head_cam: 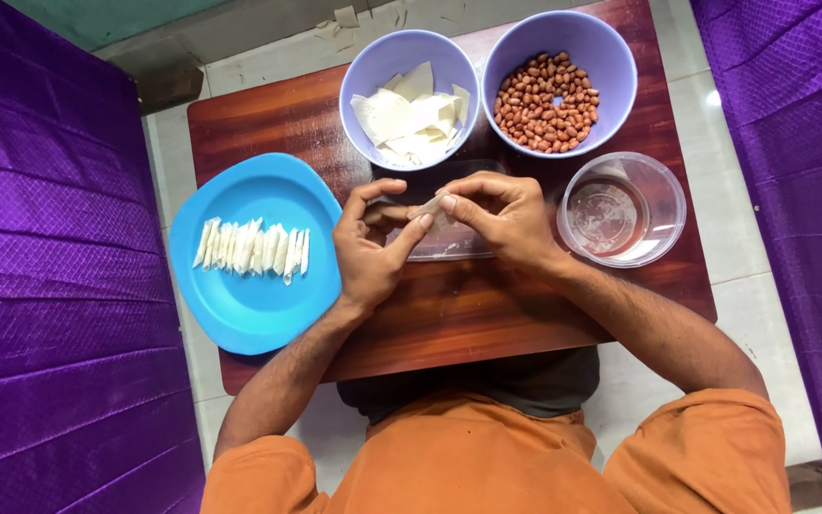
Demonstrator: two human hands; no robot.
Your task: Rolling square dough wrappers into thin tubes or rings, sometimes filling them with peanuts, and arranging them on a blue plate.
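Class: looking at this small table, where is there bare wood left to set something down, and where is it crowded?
Free: the near table edge below both hands, and the far-left corner above the blue plate. Crowded: the far side, with two bowls and the clear container.

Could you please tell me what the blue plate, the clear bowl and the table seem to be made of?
Blue plate: probably plastic, smooth, uniform colour, soft sheen. Clear bowl: transparent, glass or clear plastic; cannot tell which. Table: reddish wood with visible grain, glossy finish.

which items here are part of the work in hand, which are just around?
In use:
left hand and right hand, pinching a pale wrapper piece
bowl of wrapper pieces
bowl of peanuts
blue plate of rolled pieces
clear water bowl

Just around:
purple cloth
floor tiles
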